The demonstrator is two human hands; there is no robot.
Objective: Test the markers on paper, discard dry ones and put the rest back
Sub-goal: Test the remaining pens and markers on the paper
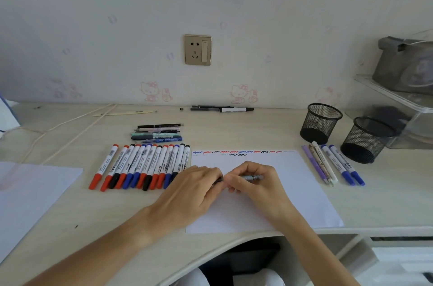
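While a slim cylindrical pen (251,177) is held level above the white paper sheet (293,192), its barrel is grasped by the right hand (255,182) and its dark end is pinched by the left hand (196,188). Wavy test strokes (236,152) line the sheet's far edge; capped plastic markers (140,165) lie in a row at left, two black mesh cups (321,123) at right.

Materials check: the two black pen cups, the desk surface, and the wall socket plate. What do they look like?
Pen cups: black wire mesh, likely metal; you see through the walls, and base and rim are solid bands. Matte.
Desk: pale laminate or coated board with a faint wood-grain print and low sheen; core not visible.
Socket plate: champagne-gold, brushed-metal look; could be metallic-finish plastic.
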